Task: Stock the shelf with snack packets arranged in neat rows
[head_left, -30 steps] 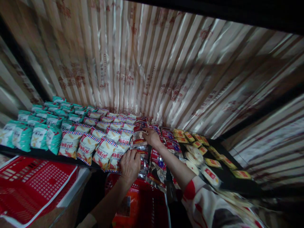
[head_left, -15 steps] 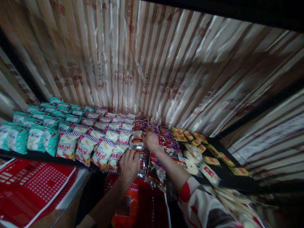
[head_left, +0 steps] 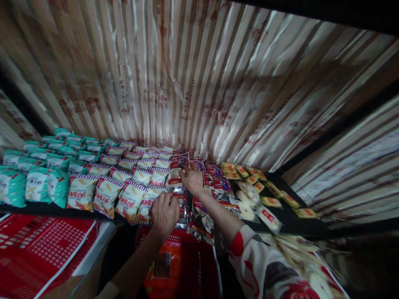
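Observation:
On a dark shelf, my right hand (head_left: 192, 179) rests on a dark red and cream snack packet (head_left: 179, 161), its fingers spread over the packet's right edge. Closer to me, my left hand (head_left: 165, 212) lies bent-fingered, palm down, with fingertips touching the near end of the same column, where a silver-edged packet (head_left: 183, 207) shows. Its fingers look loose rather than clenched. To the left are rows of white snack bags (head_left: 132, 201) with striped tops. More dark red packets (head_left: 222, 185) lie to the right of my right hand.
Teal bags (head_left: 39, 185) fill the shelf's left end. Yellow packets (head_left: 271, 202) and clear packs with pale round contents (head_left: 246, 211) lie on the right. Below the front edge are red baskets (head_left: 75, 232), one holding an orange package (head_left: 165, 270). A striped, crinkled sheet (head_left: 174, 83) hangs behind.
The view has shifted slightly, so everything sits a little further left. Both hands stay at the same column of packets, with only small finger movements.

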Motion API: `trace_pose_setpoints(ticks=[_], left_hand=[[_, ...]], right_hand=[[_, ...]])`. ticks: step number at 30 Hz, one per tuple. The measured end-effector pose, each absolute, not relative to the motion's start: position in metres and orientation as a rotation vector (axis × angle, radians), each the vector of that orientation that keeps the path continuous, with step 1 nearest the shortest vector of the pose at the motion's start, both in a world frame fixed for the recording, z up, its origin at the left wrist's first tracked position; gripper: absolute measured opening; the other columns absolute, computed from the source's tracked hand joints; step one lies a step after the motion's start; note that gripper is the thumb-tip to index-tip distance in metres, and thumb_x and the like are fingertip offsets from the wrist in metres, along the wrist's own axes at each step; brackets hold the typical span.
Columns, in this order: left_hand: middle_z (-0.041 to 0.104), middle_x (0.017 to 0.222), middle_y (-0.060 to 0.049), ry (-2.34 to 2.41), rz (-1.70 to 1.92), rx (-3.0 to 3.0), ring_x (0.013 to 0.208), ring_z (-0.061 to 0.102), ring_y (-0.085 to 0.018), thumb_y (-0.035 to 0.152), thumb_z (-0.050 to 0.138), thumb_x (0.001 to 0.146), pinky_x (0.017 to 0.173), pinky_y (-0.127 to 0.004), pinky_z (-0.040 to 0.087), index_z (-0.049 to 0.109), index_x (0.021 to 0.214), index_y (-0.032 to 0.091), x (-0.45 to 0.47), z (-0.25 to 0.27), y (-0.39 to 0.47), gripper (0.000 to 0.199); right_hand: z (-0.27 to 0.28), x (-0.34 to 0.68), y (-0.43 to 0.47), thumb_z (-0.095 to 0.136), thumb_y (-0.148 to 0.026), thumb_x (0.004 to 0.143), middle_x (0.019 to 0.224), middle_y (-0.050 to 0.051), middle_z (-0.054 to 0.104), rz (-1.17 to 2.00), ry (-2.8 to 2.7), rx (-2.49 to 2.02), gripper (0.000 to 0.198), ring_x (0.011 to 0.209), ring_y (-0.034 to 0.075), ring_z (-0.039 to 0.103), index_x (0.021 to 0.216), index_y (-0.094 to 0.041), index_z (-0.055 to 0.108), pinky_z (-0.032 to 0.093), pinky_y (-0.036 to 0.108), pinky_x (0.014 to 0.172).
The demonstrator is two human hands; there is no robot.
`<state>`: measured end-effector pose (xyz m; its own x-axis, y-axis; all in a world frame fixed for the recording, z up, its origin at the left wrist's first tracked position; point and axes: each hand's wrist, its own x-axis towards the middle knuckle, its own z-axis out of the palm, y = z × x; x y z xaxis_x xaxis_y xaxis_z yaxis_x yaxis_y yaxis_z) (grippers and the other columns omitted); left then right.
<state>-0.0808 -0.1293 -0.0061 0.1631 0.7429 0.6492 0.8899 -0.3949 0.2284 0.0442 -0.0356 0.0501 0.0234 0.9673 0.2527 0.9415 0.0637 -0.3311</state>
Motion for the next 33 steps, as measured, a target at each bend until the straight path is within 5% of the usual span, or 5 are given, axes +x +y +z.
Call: trace_pose_setpoints(ticks=[8, 14, 17, 22, 33], left_hand=[[0.064, 0.099, -0.01, -1.528, -1.162, -2.296, 0.095, 0.053, -0.024, 0.011, 0.049, 0.073, 0.082, -0.038, 0.044, 0.061, 0.098, 0.015, -0.087, -0.004, -0.138, 0.028], [0.065, 0.092, -0.008, -1.183, -1.332, -2.529, 0.089, 0.056, -0.019, 0.007, 0.044, 0.077, 0.082, -0.031, 0.047, 0.061, 0.095, 0.014, -0.064, -0.009, -0.169, 0.027], [0.063, 0.108, -0.009, -1.078, -1.139, -2.756, 0.106, 0.054, -0.021, 0.011, 0.044, 0.08, 0.088, -0.031, 0.046, 0.061, 0.099, 0.015, -0.044, -0.023, -0.192, 0.026], [0.056, 0.127, -0.012, -1.096, -0.81, -2.731, 0.123, 0.046, -0.027, 0.01, 0.043, 0.083, 0.089, -0.037, 0.047, 0.057, 0.112, 0.016, -0.021, -0.056, -0.21, 0.034], [0.068, 0.096, -0.008, -1.014, -0.999, -2.593, 0.104, 0.059, -0.023, 0.013, 0.043, 0.087, 0.084, -0.036, 0.047, 0.062, 0.089, 0.015, -0.012, -0.066, -0.2, 0.02]], right_hand=[[0.031, 0.097, -0.066, 0.044, -0.029, 0.084, 0.124, 0.008, 0.056, 0.127, -1.673, -1.758, 0.035, 0.121, 0.022, 0.043, 0.112, -0.02, 0.063, 0.032, 0.038, 0.103], [0.005, 0.179, -0.126, 0.044, -0.028, 0.079, 0.106, 0.011, 0.062, 0.107, -1.438, -1.892, 0.033, 0.101, 0.022, 0.056, 0.102, -0.016, 0.065, 0.044, 0.039, 0.092], [-0.006, 0.202, -0.162, 0.045, -0.033, 0.08, 0.103, 0.012, 0.062, 0.212, -1.324, -1.92, 0.035, 0.085, 0.021, 0.061, 0.103, -0.014, 0.064, 0.05, 0.037, 0.08], [-0.017, 0.194, -0.213, 0.046, -0.036, 0.082, 0.102, 0.01, 0.064, 0.365, -1.346, -1.789, 0.032, 0.092, 0.021, 0.061, 0.101, -0.016, 0.063, 0.051, 0.035, 0.079], [-0.035, 0.165, -0.234, 0.047, -0.037, 0.08, 0.098, 0.007, 0.069, 0.565, -1.224, -1.857, 0.03, 0.09, 0.022, 0.064, 0.095, -0.019, 0.066, 0.048, 0.036, 0.085]])
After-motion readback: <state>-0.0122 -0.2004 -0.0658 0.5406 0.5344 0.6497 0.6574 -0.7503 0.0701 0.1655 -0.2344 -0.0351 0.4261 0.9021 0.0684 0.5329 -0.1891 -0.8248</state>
